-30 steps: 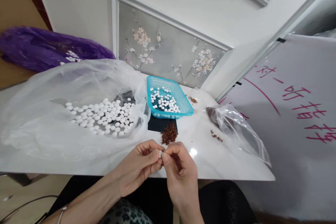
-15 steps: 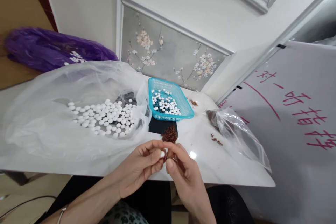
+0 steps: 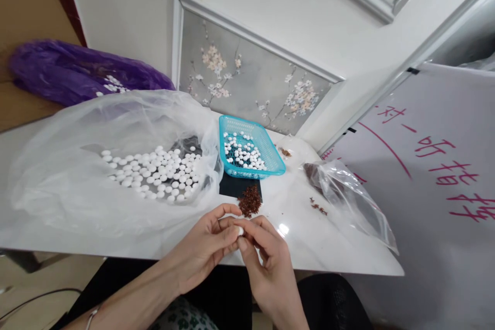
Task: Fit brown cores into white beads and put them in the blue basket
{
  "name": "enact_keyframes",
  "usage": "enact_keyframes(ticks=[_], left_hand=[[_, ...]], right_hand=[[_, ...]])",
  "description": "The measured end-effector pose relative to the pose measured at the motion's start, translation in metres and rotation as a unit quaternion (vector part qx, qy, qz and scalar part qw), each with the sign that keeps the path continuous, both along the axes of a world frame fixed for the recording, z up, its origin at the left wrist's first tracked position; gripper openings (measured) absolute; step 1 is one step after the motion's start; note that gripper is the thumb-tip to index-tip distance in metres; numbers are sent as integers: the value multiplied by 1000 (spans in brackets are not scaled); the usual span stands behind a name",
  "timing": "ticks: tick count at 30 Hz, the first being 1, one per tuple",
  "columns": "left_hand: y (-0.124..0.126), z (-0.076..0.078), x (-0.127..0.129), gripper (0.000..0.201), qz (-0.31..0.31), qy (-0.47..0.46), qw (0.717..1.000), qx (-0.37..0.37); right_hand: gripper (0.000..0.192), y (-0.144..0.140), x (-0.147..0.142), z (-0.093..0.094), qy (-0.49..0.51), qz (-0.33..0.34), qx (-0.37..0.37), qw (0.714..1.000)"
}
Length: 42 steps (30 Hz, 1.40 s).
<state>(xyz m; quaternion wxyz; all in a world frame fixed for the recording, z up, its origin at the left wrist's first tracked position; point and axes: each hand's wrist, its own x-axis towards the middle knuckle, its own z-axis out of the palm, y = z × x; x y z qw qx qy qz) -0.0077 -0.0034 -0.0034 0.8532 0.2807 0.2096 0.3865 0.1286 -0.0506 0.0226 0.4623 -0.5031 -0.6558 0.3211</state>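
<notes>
Left hand (image 3: pixel 204 252) and right hand (image 3: pixel 266 263) pinched together on one white bead (image 3: pixel 240 230), held just short of the red-brown pile (image 3: pixel 249 201). Beyond that pile, blue basket (image 3: pixel 270 152) partly filled with beads; left of it, clear bag (image 3: pixel 69 185) holding many more, judged unprocessed

I see the table (image 3: pixel 332 247) running left to right in front of me. On its left lies a big plastic bag (image 3: pixel 77 191) with a spread of tablets (image 3: pixel 154 172) on it. Just right of that bag sits a basket (image 3: pixel 251 147) with more tablets in it, against the wall panel (image 3: pixel 251 77) behind. Before the basket lies a pile of flakes (image 3: pixel 250 201). Right of it lies a zip bag (image 3: pixel 348 196). At the near edge, before the flakes, my left hand (image 3: pixel 204 252) and right hand (image 3: pixel 266 268) meet on 1 tablet (image 3: pixel 240 230).
</notes>
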Motion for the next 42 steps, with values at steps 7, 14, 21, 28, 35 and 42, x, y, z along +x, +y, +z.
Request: enact_keyframes(ticks=[7,14,21,28,35,42], left_hand=[[-1,-1,0,30,-11,-21,1000,10],[-1,1,1,29,-22,-24,999,23],[-1,0,-1,26,-34,-14,999,28],[0,1,-1,25,-38,-21,999,11],[1,2,-1,29,-32,-16,999,6],[-3,4,1,18,1,19,1000,12]], right_hand=[[30,-2,-1,1,6,-16,5,1000],[31,-1,3,0,21,-14,-8,1000],[27,-1,6,-3,26,-16,2,1000],[26,-2,7,-3,58,13,-22,998],[30,-3,7,-3,61,19,-23,998],[16,4,5,1,23,-27,15,999]])
